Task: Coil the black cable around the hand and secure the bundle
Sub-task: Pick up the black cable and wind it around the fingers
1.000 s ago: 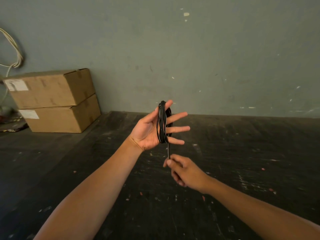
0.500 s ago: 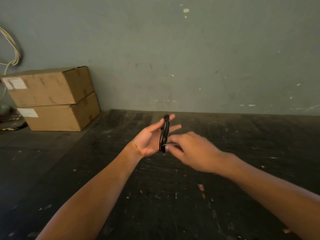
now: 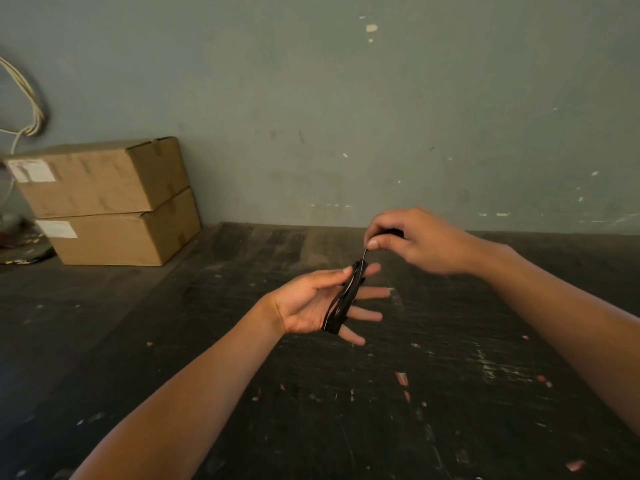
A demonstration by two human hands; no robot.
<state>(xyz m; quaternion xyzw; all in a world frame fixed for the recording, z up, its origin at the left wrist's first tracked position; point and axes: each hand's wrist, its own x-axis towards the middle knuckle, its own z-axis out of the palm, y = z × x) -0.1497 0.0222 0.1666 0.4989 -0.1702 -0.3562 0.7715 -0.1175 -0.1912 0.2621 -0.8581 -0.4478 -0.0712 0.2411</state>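
Observation:
The black cable is wound in several loops around the fingers of my left hand, which is held palm up with fingers spread over the dark floor. My thumb rests against the top of the coil. A short free end of the cable rises from the coil to my right hand, which pinches it between thumb and forefinger just above and to the right of the left fingertips. A dark piece, perhaps the plug, shows inside the right fist.
Two stacked cardboard boxes stand against the grey wall at the left. White cords hang on the wall at the far left. The dark, scuffed floor spreads below both arms.
My right hand has swung from below the coil, past its front, up to above it, carrying the cable's free end. My left hand has dropped lower and tilted flatter.

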